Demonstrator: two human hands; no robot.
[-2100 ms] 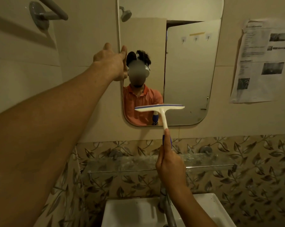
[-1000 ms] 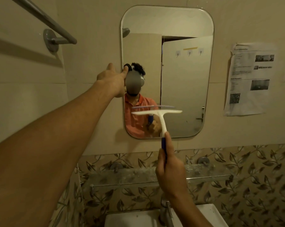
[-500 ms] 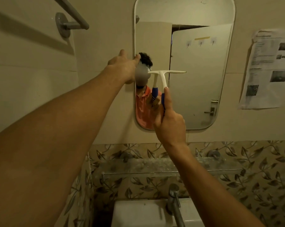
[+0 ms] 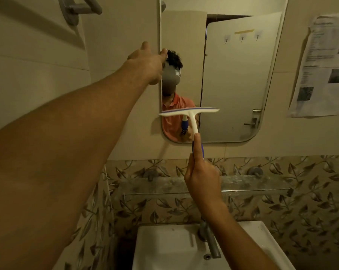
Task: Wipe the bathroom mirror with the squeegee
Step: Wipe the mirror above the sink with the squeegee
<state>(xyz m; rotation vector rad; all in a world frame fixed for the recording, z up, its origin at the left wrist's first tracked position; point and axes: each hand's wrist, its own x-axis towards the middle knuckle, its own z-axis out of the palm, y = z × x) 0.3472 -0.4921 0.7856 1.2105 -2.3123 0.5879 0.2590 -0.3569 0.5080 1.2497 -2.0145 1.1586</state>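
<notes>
Left hand (image 4: pixel 145 63) holds the left edge of the mirror (image 4: pixel 232 84). Right hand (image 4: pixel 201 178) grips the squeegee (image 4: pixel 190 114) by its blue handle, blade level across the mirror's lower left, above the sink (image 4: pixel 164 250).

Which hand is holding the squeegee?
The right hand grips the squeegee by its blue handle, low on the mirror. The left hand holds no tool; it only touches the mirror's left edge higher up.
</notes>
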